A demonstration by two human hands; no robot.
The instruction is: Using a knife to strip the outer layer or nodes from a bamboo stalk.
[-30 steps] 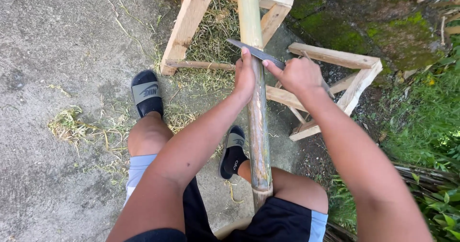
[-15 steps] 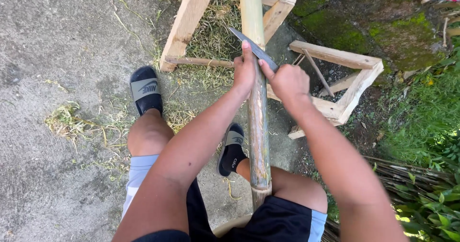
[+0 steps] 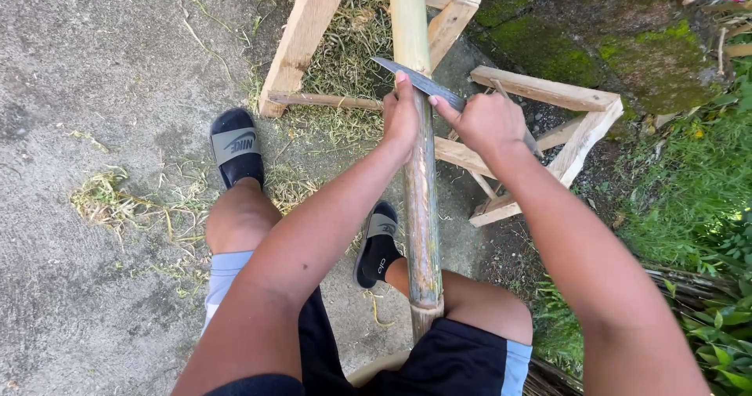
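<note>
Between your knees, the lower end of a long bamboo pole (image 3: 421,208) rests against your lap, so your body braces it while it slopes up and away from you. Your black shorts and both bare knees frame it, and your feet in dark slide sandals, the left sandal (image 3: 236,145) and the right sandal (image 3: 379,243), sit planted on the concrete ground (image 3: 94,67) either side for balance.

Further up the pole, your left hand (image 3: 401,118) presses flat against the bamboo, fingers on the back of a long knife blade (image 3: 419,79) that lies across the pole at a slant. Your right hand (image 3: 487,122) is clamped around the knife's handle, just right of the pole. The two hands sit close together but apart, one at each end of the blade, which looks like a grip for steady pressure along the bamboo skin.

Beyond your hands, the pole's upper part lies on a rough wooden trestle (image 3: 313,28) that lifts it off the ground. Dry shavings (image 3: 345,51) litter the ground beneath it. A second timber frame (image 3: 548,130) lies to the right, with mossy stone (image 3: 595,43) and green plants (image 3: 697,184) behind.
</note>
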